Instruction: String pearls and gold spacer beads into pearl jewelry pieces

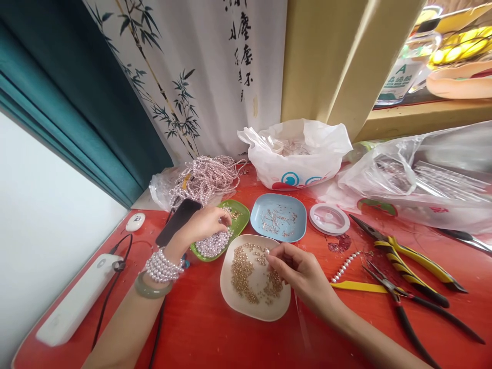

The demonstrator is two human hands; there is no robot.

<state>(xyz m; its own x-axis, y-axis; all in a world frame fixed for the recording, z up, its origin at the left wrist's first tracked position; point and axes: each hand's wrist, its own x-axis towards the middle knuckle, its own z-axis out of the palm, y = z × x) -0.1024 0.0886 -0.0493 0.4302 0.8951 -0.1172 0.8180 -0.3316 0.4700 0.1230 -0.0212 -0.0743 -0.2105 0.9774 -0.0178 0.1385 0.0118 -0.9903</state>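
My left hand (209, 224) is over the green tray (243, 224), its fingers bent together above pearly lilac beads (211, 245). What those fingertips hold, if anything, is too small to make out. Gold beads (242, 277) lie scattered in a cream tray (230, 302). Above its right side, my right hand (300, 269) pinches thumb against forefinger, with a small pale bead showing at the tips. A thin clear line (302, 320) runs below that hand. Short metal pins (277, 221) lie in the blue tray (259, 205) behind.
Strung beads (207, 177) are heaped at the back left, near a black phone (178, 221). A white power bank (79, 297) with a cable lies left. To the right are a clear spool (329, 219), a short beaded strand (346, 265), yellow-black pliers (409, 271) and plastic bags (434, 179).
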